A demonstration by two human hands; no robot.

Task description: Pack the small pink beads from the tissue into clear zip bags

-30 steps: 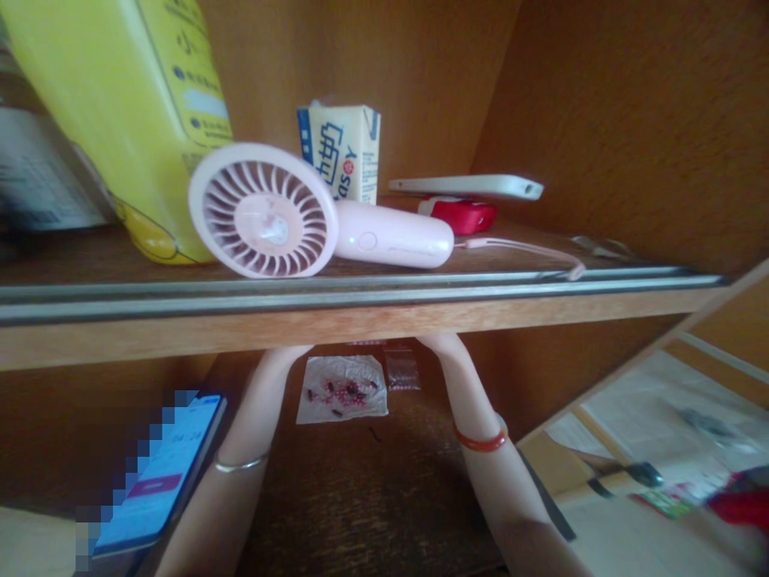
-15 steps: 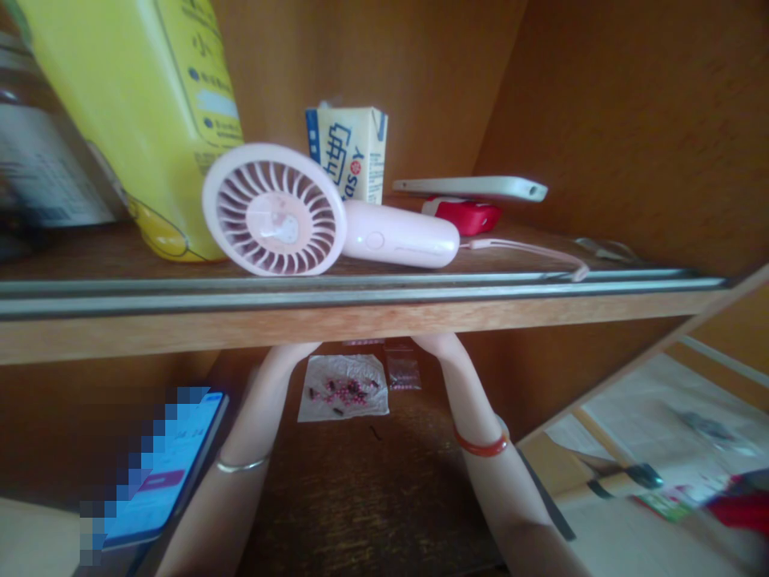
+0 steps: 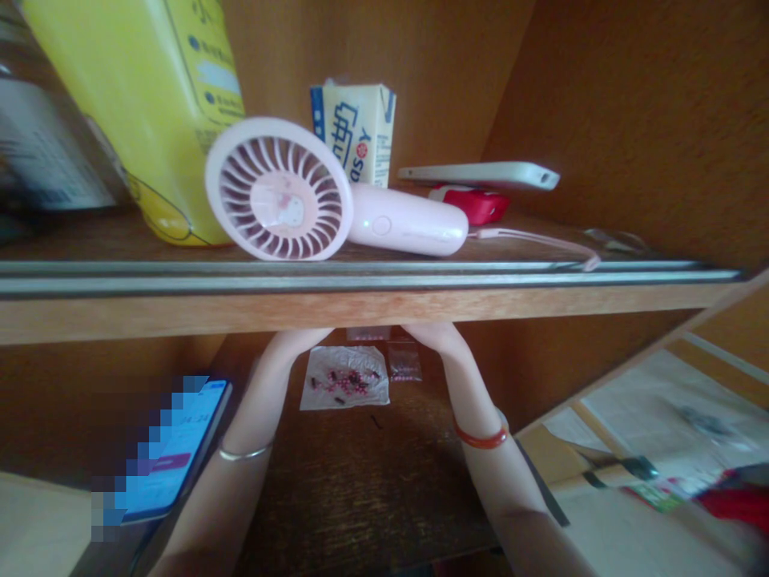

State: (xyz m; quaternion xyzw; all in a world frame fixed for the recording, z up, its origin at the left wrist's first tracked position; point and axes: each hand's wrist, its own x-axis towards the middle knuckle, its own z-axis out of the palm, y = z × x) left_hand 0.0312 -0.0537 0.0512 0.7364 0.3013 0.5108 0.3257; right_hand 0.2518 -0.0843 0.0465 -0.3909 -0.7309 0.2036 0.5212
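Both my forearms reach in beneath the wooden shelf, and its edge hides the fingers of each hand. Of my left hand point(image 3: 306, 338) only the wrist and back part show, left of a white paper sheet point(image 3: 318, 398) with small pink beads and dark bits on it. My right hand point(image 3: 429, 334) is likewise cut off by the shelf, above a small clear zip bag point(image 3: 405, 361) with pink beads. Between the hands, partly under the shelf edge, lies another small bag point(image 3: 368, 333) with pink beads. Whether either hand holds something cannot be seen.
The shelf edge point(image 3: 372, 308) crosses above my arms. On it lie a pink handheld fan point(image 3: 408, 220), a soy milk carton point(image 3: 384, 120), a yellow package point(image 3: 144, 120), a white flat device point(image 3: 481, 174) and a red item point(image 3: 481, 206). A lit phone point(image 3: 174, 457) leans at the left.
The view has shifted slightly, so the shelf and its contents sit higher in the picture. My hands have drawn a little closer together under the shelf, and more of the bag between them shows.
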